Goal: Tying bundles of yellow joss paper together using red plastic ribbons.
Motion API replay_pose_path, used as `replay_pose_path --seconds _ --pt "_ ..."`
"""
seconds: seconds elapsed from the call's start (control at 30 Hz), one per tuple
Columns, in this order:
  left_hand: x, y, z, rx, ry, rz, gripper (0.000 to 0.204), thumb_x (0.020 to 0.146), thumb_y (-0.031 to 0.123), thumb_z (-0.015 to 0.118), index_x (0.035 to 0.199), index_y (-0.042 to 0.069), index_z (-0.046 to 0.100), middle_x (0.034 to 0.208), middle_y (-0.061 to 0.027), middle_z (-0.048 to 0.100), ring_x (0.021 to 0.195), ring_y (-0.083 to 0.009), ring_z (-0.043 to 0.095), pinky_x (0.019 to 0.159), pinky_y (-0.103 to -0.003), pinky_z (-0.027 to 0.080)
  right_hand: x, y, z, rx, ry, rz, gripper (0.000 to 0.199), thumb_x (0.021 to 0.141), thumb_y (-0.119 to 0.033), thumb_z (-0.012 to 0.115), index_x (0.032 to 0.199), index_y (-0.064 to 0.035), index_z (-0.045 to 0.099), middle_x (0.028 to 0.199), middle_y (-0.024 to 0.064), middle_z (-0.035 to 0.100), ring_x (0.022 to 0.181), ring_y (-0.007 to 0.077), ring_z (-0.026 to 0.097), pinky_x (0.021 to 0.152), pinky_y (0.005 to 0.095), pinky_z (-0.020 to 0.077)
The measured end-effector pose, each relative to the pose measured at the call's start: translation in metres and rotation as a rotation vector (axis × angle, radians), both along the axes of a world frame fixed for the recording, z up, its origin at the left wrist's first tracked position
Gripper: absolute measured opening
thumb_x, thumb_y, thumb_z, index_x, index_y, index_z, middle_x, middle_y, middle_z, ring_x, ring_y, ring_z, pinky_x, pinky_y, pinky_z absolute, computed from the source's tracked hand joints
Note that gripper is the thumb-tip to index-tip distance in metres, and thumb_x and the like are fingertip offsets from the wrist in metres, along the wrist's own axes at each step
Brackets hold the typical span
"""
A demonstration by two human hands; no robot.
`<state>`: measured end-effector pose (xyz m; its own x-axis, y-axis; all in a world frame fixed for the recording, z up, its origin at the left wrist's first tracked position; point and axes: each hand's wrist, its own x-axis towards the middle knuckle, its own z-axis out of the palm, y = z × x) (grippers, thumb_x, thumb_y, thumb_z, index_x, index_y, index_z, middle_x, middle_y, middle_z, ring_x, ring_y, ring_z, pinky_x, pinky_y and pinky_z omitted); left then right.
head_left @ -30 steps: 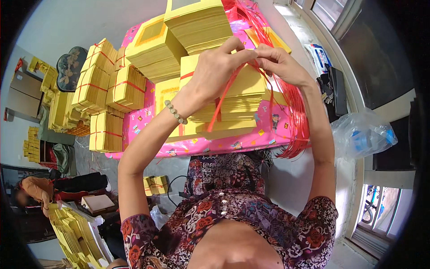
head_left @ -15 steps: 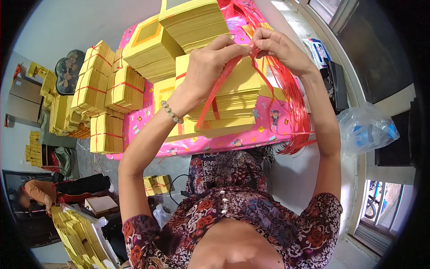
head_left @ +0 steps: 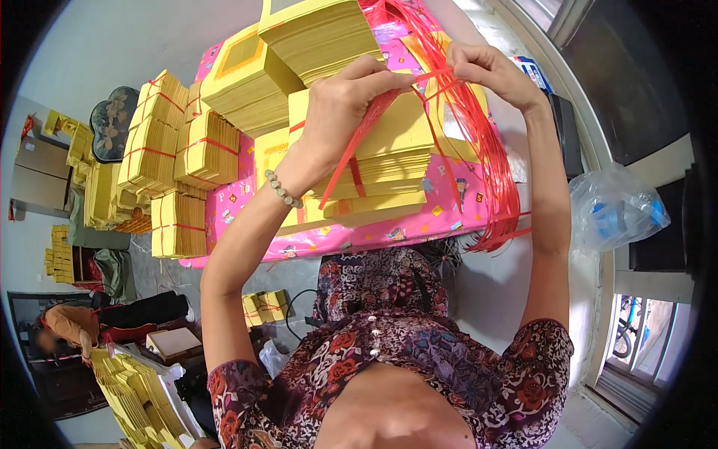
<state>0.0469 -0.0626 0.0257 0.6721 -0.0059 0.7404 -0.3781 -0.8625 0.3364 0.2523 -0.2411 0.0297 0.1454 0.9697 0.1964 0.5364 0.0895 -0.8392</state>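
My left hand (head_left: 340,112) and my right hand (head_left: 490,71) are raised over a stack of yellow paper sheets (head_left: 389,161) lying on a pink patterned cloth (head_left: 441,206). Both hands pinch a thin red plastic strip (head_left: 419,78) stretched between them, just above the stack. From my left hand a red strip end (head_left: 344,168) hangs down across the stack. A loose bunch of red strips (head_left: 490,157) curves down at the stack's right side.
More yellow paper stacks (head_left: 314,34) lie further back on the cloth. Tied yellow bundles (head_left: 179,179) are piled at the left. A clear plastic bag (head_left: 613,206) sits at the right. Another person (head_left: 71,329) crouches at lower left beside yellow sheets (head_left: 138,389).
Both hands have risen and drawn slightly apart, pulling the red strip taut above the stack. The view has tilted down a little.
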Motion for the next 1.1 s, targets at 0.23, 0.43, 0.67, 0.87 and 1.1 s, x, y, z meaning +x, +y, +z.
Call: replay_pose_path --seconds 0.23,0.43,0.67,0.87,1.1 --pt "-0.001 0.003 0.000 0.026 -0.009 -0.005 0.017 0.080 0.013 0.068 0.096 0.013 0.074 0.078 -0.0046 0.064 0.066 -0.0222 0.064 0.058 -0.032 0.051 0.005 -0.019 -0.035 0.125 0.432 -0.099 0.032 0.092 -0.036 0.058 0.076 -0.0106 0.048 0.092 -0.0004 0.052 0.089 0.0084 0.051 0.085 0.0245 0.0420" --pt "-0.001 0.005 -0.001 0.076 0.026 -0.006 0.024 0.081 0.002 0.069 0.101 0.013 0.074 0.079 -0.0032 0.065 0.067 -0.0144 0.064 0.058 -0.025 0.049 -0.025 -0.011 -0.060 0.556 1.063 -0.048 0.027 0.098 -0.030 0.053 0.091 -0.0059 0.062 0.099 0.0046 0.063 0.102 0.0155 0.058 0.096 0.0400 0.0456" --pt "-0.009 0.002 0.008 -0.021 0.176 -0.013 0.027 0.081 0.001 0.064 0.105 0.011 0.072 0.092 -0.0087 0.068 0.079 -0.0245 0.063 0.071 -0.032 0.051 -0.038 0.013 -0.069 0.755 1.538 0.113 0.033 0.102 -0.031 0.043 0.077 -0.0104 0.050 0.077 0.0010 0.052 0.088 0.0164 0.057 0.099 0.0440 0.0441" --pt "-0.019 0.011 0.005 0.040 0.195 0.049 0.023 0.079 0.005 0.066 0.101 0.009 0.072 0.091 -0.0098 0.069 0.082 -0.0278 0.059 0.076 -0.037 0.049 -0.035 0.016 -0.084 0.764 1.640 -0.001 0.036 0.102 -0.031 0.044 0.073 -0.0110 0.044 0.066 -0.0019 0.038 0.063 0.0116 0.041 0.077 0.0316 0.0435" --pt "-0.035 0.007 0.007 -0.106 0.300 0.180 0.012 0.081 0.015 0.071 0.090 0.009 0.075 0.078 -0.0104 0.069 0.072 -0.0263 0.059 0.070 -0.036 0.049 -0.034 0.016 -0.103 0.715 1.702 0.019 0.030 0.101 -0.029 0.047 0.078 -0.0097 0.048 0.065 -0.0036 0.036 0.059 0.0096 0.035 0.067 0.0264 0.0376"
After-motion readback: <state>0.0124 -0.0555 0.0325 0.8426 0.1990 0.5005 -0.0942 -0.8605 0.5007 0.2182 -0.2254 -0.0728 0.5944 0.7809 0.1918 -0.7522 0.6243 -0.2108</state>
